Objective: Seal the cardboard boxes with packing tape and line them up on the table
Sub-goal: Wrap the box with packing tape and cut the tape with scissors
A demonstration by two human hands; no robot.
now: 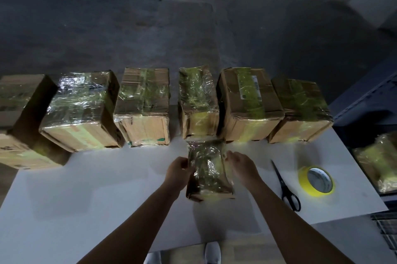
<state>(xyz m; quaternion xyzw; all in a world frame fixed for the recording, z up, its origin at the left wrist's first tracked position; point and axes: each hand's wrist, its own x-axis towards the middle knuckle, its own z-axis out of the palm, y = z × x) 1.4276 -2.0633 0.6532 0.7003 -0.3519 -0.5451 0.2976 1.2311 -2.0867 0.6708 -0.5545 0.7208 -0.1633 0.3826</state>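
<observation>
A small cardboard box (208, 169) wrapped in shiny tape sits in front of me on the white table (107, 188). My left hand (177, 169) grips its left side and my right hand (240, 165) grips its right side. Behind it, several taped boxes stand in a row along the table's far edge, among them a narrow one (197, 100) straight ahead and a large one (247, 102) to its right. A yellow tape roll (316, 180) lies flat at the right. Black scissors (286, 187) lie between the roll and my right arm.
Another taped box (378, 163) sits off the table's right edge on a dark surface. The leftmost box (19, 122) hangs over the table's left corner. Beyond the row is a grey concrete floor. My shoes (211, 253) show below the near edge.
</observation>
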